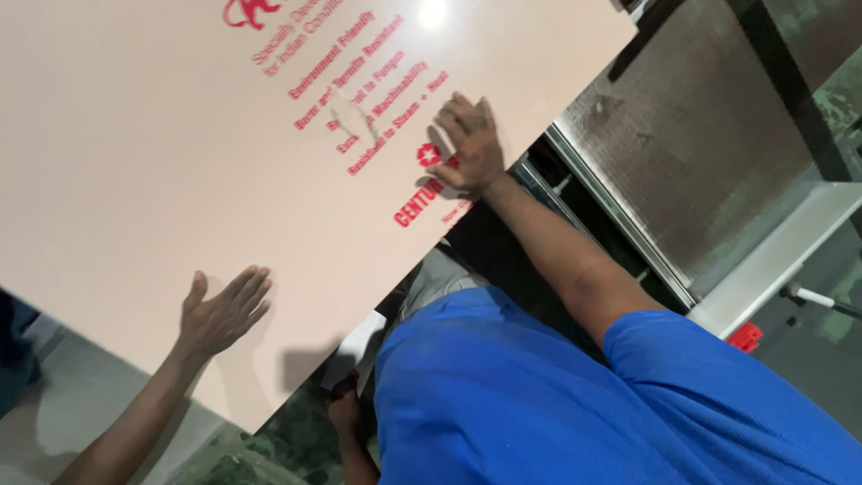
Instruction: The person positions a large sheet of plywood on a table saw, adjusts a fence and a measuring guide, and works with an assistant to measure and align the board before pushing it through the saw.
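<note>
A large pale pink board [162, 162] with red print leans across most of the view. My right hand [469, 145] lies flat on its printed face near the right edge, fingers spread, the arm reaching out of my blue sleeve [682, 368]. My left hand [344, 409] is low in shadow at the board's bottom edge, mostly hidden, so its grip is unclear. Another person's hand [224, 310] comes in from the bottom left and presses flat on the board's lower part.
A grey metal machine table [691, 144] with a pale rail [772, 260] stands at the right. A small red part [743, 337] and a white-handled lever [815, 297] sit below the rail. Dark green stone floor [287, 445] shows under the board.
</note>
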